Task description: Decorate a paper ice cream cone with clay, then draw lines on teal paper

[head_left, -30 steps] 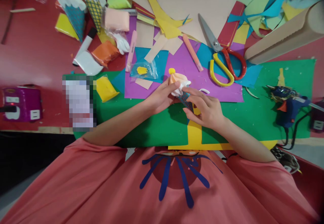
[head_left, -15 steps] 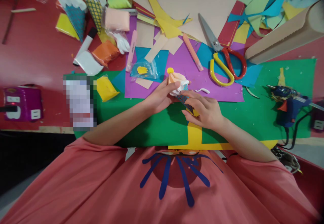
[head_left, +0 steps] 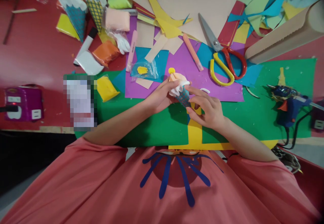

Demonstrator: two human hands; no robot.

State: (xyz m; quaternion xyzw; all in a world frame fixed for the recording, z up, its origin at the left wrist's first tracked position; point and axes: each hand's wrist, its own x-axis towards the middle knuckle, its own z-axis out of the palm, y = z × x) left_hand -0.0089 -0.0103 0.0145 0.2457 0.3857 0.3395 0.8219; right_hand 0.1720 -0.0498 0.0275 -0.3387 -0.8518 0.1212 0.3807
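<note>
A model ice cream cone [head_left: 184,97] lies tilted between my hands, its blue-grey checked point toward me. Its top is peach with a frilly white clay edge and a small yellow ball [head_left: 171,70]. My left hand [head_left: 162,97] is closed around the top end, thumb across the white edge. My right hand [head_left: 209,109] curls about the other side, with the index finger on the white edge and the thumb by the tip. A thin white clay strip [head_left: 205,90] lies on purple paper [head_left: 225,92] just beyond my right fingers.
Red-and-yellow scissors [head_left: 222,65] lie open beyond my right hand. A blue glue gun [head_left: 291,107] with its cord is at right. Two more cones [head_left: 76,18], clay packets [head_left: 106,53] and a marker [head_left: 86,46] crowd the back left. A phone [head_left: 80,102] lies near my left forearm.
My right hand's fingers have shifted up toward the white edge, uncovering more of the checked cone. The cone has turned slightly; my left hand stays in place.
</note>
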